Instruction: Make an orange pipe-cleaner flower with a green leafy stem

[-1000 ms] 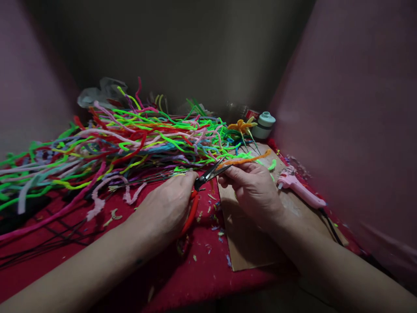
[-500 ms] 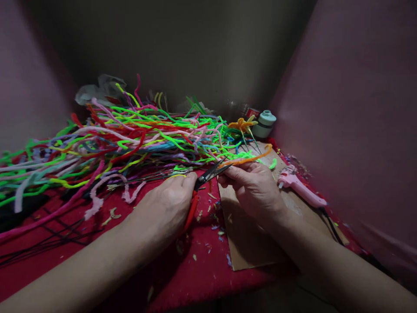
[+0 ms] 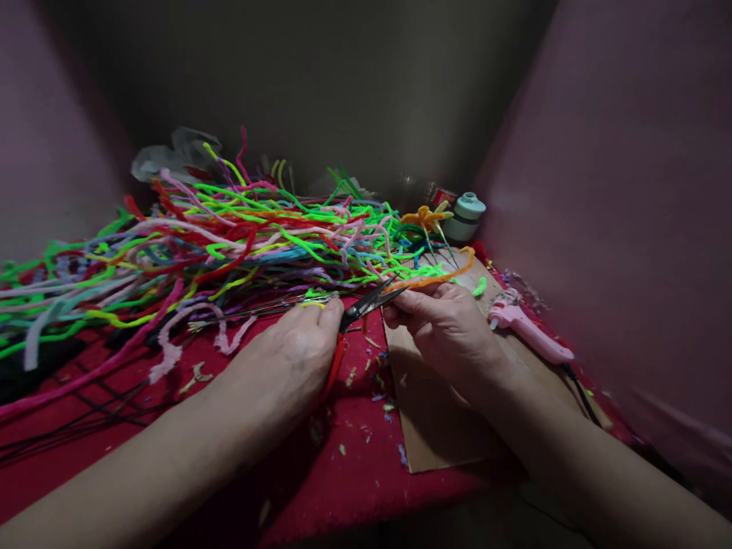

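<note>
My left hand (image 3: pixel 291 354) grips red-handled scissors (image 3: pixel 357 316), whose dark blades are parted and point right. My right hand (image 3: pixel 446 328) pinches an orange pipe cleaner (image 3: pixel 438 278) that runs up and to the right from my fingertips. The blade tips sit right at the near end of that orange pipe cleaner, beside my right thumb. Both hands hover over the red cloth (image 3: pixel 354 465) and the edge of a brown cardboard sheet (image 3: pixel 435 427).
A big tangle of coloured pipe cleaners (image 3: pixel 200 244) covers the left and back of the cloth. An orange pipe-cleaner flower (image 3: pixel 424 219) and a small pale jar (image 3: pixel 464 216) stand at the back right. A pink glue gun (image 3: pixel 529 329) lies on the cardboard. Snipped bits litter the cloth.
Both hands have held almost still. The far end of the orange pipe cleaner has curled up slightly, and the scissors have shifted a touch.
</note>
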A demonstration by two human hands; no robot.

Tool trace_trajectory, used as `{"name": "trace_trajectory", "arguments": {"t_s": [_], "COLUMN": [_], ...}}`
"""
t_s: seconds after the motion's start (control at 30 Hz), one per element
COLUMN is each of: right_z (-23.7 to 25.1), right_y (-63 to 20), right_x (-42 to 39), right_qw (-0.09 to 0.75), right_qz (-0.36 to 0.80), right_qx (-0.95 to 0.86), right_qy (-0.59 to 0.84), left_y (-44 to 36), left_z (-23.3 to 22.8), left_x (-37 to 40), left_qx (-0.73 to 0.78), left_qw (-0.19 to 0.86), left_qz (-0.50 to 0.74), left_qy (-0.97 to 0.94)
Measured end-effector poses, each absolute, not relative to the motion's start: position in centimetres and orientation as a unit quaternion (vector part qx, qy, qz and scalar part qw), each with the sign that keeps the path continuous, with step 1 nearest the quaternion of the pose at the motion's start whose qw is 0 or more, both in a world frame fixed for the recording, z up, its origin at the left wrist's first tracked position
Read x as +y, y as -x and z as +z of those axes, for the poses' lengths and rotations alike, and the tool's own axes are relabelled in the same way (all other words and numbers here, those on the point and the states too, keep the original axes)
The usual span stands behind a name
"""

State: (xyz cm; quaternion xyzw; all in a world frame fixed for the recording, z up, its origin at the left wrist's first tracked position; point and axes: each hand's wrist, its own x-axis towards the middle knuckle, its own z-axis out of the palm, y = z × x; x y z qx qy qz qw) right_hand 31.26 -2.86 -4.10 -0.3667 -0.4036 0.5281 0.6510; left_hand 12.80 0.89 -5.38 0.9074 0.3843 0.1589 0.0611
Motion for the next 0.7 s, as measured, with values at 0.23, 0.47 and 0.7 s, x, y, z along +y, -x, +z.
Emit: {"name": "trace_trajectory", "arguments": {"t_s": [0.23, 0.47, 0.7], "right_z": [-4.6, -4.5, -4.4], "right_y": [-31.5, -31.5, -31.4], "right_x": [-2.5, -2.5, -2.5], "right_qw": [0.637, 0.629, 0.633], "right_qz": [0.558, 0.558, 0.552], "right_qx": [-0.383, -0.392, -0.392], "right_qy": [0.369, 0.374, 0.375], "left_y": [-12.6, -12.2, -12.4], "left_z": [-6.0, -5.8, -5.2], "left_x": [1.2, 0.4, -0.1], "left_qx": [0.390, 0.390, 0.385], "left_qw": [0.044, 0.051, 0.031], "left_qz": [0.159, 0.168, 0.136], "left_qy": [-0.906, -0.904, -0.912]}}
